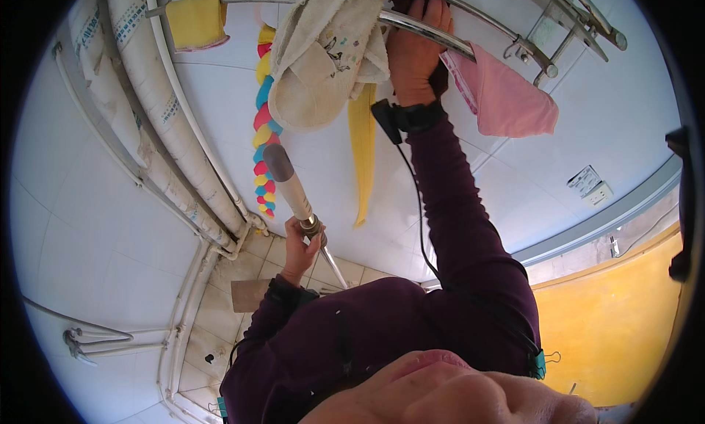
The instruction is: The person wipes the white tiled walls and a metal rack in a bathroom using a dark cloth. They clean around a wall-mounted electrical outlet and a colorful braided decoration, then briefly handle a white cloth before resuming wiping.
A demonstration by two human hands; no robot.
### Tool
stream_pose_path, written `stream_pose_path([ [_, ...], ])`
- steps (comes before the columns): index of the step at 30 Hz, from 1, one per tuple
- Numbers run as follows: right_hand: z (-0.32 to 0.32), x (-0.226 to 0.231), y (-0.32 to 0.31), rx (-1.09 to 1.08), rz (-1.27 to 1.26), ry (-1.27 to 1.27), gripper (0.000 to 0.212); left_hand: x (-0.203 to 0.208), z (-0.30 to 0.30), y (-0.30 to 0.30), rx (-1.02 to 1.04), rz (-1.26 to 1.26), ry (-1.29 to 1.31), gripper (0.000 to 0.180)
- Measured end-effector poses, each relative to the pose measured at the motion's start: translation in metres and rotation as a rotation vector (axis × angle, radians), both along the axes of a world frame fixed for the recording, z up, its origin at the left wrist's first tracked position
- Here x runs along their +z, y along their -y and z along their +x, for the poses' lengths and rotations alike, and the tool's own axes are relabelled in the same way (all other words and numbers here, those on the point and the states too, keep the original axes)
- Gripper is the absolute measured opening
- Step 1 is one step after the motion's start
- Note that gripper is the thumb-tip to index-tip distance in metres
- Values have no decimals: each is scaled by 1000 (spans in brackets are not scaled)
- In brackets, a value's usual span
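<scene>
My left hand (299,249) is low at the left, its fingers wrapped round a long-handled pole with a grey and cream grip (292,185). A thin metal shaft (335,266) runs down from it; its lower end is hidden behind my body. My right hand (415,57) is raised to the metal wall rack (433,33), fingers bent over a dark brown cloth (440,79) behind the front rail. Beside that hand hangs a cream fabric slipper (316,71) with small embroidery. A pink cloth (514,97) hangs to its right, and a yellow strip (361,160) below the slipper.
A yellow cloth (197,22) and a colourful braided strand (262,130) hang at the left. Wrapped pipes (165,101) run down the corner. A wall socket (598,194) and an orange-yellow panel (609,314) are at right. A brown flat piece (248,295) is over the tiled floor (209,328).
</scene>
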State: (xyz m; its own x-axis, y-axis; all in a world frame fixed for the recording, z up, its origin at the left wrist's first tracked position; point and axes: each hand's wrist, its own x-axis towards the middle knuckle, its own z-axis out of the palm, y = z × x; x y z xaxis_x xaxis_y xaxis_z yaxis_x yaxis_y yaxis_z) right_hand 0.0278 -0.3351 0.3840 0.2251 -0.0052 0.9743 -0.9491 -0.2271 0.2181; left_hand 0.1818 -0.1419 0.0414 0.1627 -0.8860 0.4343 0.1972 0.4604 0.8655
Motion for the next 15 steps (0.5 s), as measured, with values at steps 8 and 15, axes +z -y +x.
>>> stream_pose_path([
  [8, -8, 1, 5, -39, -84, -176, 43, -4, 21, 0, 78, -34, -20, 45],
  [15, -20, -5, 7, 35, 12, -223, 42, -4, 21, -1, 64, -16, 20, 43],
])
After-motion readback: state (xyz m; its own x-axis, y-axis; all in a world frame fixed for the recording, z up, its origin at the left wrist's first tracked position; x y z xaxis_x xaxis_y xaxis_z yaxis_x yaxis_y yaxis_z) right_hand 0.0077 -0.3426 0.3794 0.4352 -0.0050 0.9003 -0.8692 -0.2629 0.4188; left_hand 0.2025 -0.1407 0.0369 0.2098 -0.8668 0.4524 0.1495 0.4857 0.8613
